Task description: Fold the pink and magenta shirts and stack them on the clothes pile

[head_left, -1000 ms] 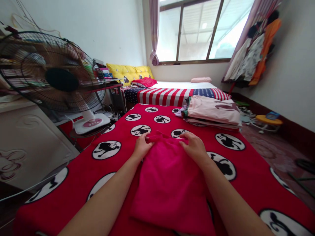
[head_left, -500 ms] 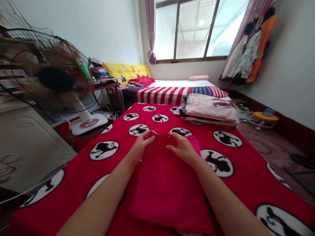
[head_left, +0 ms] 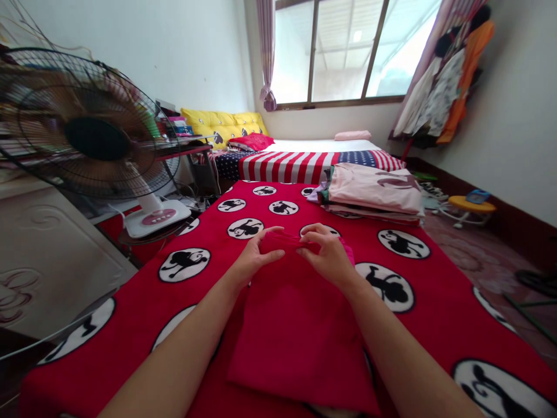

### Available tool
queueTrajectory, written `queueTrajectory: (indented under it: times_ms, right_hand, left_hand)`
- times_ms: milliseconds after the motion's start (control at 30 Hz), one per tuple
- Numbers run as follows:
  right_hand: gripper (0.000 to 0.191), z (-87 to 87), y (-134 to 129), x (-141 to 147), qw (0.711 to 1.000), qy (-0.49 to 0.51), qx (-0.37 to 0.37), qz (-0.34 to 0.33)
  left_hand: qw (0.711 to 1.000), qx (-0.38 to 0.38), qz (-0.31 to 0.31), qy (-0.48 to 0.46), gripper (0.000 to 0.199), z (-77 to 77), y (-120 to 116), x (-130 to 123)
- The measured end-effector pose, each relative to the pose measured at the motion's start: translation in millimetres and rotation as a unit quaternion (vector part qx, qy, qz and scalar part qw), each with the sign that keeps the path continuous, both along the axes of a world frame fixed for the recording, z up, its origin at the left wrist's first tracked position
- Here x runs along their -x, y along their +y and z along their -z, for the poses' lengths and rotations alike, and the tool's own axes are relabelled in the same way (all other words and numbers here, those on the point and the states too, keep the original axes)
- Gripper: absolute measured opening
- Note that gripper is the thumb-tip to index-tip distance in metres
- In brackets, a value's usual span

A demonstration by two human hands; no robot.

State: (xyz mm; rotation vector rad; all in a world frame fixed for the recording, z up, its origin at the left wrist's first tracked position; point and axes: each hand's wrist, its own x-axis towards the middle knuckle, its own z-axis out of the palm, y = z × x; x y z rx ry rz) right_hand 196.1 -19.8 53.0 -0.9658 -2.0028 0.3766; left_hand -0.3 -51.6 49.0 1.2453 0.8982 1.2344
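Observation:
A plain red shirt [head_left: 300, 331] lies folded into a long panel on the bed in front of me. My left hand [head_left: 259, 255] is at the left of its far edge, the fingers along the edge and the thumb lying over the cloth. At the right of the same edge is my right hand [head_left: 324, 255], its fingers bent around the fabric and its thumb close below them. Between the two hands the edge is slightly bunched. Some brighter pink cloth [head_left: 348, 251] shows beside my right hand. Part of the fingertips is hidden in the folds.
The red bedspread [head_left: 278, 278] has black monkey figures in white circles. A pile of folded clothes [head_left: 374, 194] sits at its far right. An electric fan [head_left: 98, 139] stands on the left. Behind is another bed with a striped cover [head_left: 287, 167]; a yellow stool [head_left: 472, 204] is at right.
Both hands have shifted their fingers at the shirt's far edge. My left thumb reaches further right over the cloth, and the right fingers are more bent. The edge is folded over a little.

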Motion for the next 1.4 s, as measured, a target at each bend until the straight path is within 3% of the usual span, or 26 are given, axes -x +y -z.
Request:
queueTrajectory:
  times_ms: [133, 200, 333, 433, 600, 767, 867, 967, 1067, 1167, 1300, 1400]
  right_hand:
    - [0.003, 1.9, 1, 2, 0.995, 0.053, 0.088, -0.021]
    - [0.005, 0.6, 2, 2, 0.989, 0.072, 0.124, -0.023]
    - [0.008, -6.7, 4, 2, 0.985, 0.135, 0.107, -0.008]
    - [0.011, -7.0, 9, 1, 0.985, 0.152, 0.072, 0.030]
    - [0.027, 2.4, 24, -24, 0.984, -0.026, 0.048, 0.167]
    - [0.028, -8.0, 31, -70, 0.923, -0.187, 0.148, 0.302]
    - [0.037, -12.7, 31, -88, 0.898, -0.227, 0.237, 0.294]
    - [0.043, -5.8, 32, -92, 0.899, -0.226, 0.287, 0.242]
    - [0.026, 5.6, 37, -89, 0.924, -0.158, 0.272, 0.216]
    - [0.016, 9.8, 39, -82, 0.944, -0.017, 0.270, 0.191]
    - [0.024, 8.7, 34, -73, 0.915, 0.202, 0.336, 0.098]
    - [0.034, 17.1, 35, -71, 0.893, 0.290, 0.340, 0.063]
  left_hand:
    - [0.998, -0.018, 0.042, 0.044, 0.077, -2.1, -3, 1]
    - [0.996, -0.037, 0.036, 0.074, 0.074, -2.5, -1, 3]
    - [0.994, -0.057, -0.027, 0.094, 0.065, 2.1, 10, 9]
    - [0.990, -0.056, -0.090, 0.096, 0.067, 14.2, 23, 12]
    - [0.948, -0.068, -0.193, 0.245, 0.063, 42.2, 41, 16]
    - [0.926, -0.092, -0.238, 0.277, 0.060, 48.0, 41, 19]
    - [0.920, -0.102, -0.232, 0.299, 0.050, 45.9, 39, 17]
    - [0.916, -0.109, -0.225, 0.314, 0.044, 45.8, 38, 15]
    - [0.890, -0.149, -0.231, 0.364, 0.039, 43.6, 35, 12]
    - [0.868, -0.227, -0.213, 0.387, 0.031, 33.9, 27, 6]
    - [0.881, -0.285, -0.074, 0.371, 0.027, 18.3, 12, -8]
    - [0.855, -0.274, 0.024, 0.439, 0.040, 18.9, 7, -16]
